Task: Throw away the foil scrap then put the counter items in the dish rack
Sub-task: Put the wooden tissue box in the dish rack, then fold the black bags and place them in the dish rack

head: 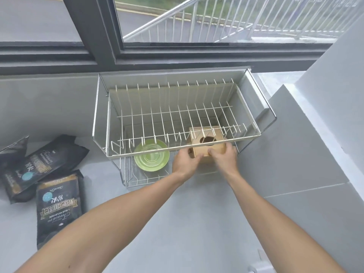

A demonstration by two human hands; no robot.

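Both arms reach forward over the grey counter (187, 223) to a two-tier wire dish rack (110, 119) that stands against the wall below the window (177, 26). The left hand (185, 161) and the right hand (224, 156) hold a small wooden box (206, 143) between them, one hand on each side, fingers closed against its left and right faces. The box has a dark round hole in its top and sits in the right part of the rack's lower tier, partly under the front rail of the upper tier. Whether it rests on the lower shelf or is held just above it cannot be told.

To the left of the box, in the same lower tier, a green plate (151, 155) lies flat. The upper tier holds only its own wire dividers.

On the counter at the far left, well apart from the rack, two black bags (59, 201) with printed labels lie flat, one nearer and one farther.
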